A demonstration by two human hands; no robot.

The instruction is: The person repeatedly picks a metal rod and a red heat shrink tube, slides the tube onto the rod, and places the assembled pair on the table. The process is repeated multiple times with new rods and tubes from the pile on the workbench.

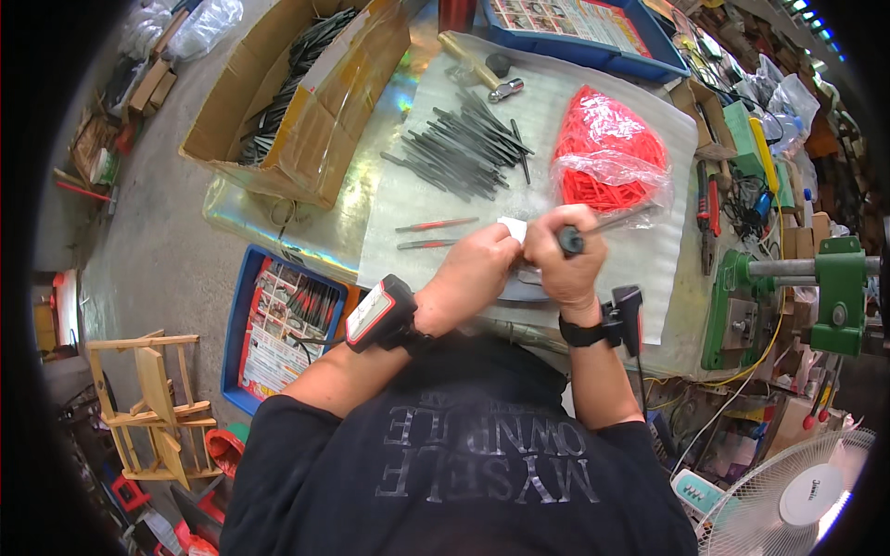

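Clenching, the right hand [559, 266] is gripping a dark handle [570, 242], black strips [461, 148] at half past ten; left hand [475, 266], hold unclear.

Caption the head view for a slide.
Right hand grips a black-ended tool, left hand alongside, near dark strips and bagged red strands.

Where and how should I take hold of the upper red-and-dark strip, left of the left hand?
Probably pinch the left half of the upper strip across its width, coming from the person's left and above: it is slender, lies sideways on the white mat, and its right end is nearer the left hand.
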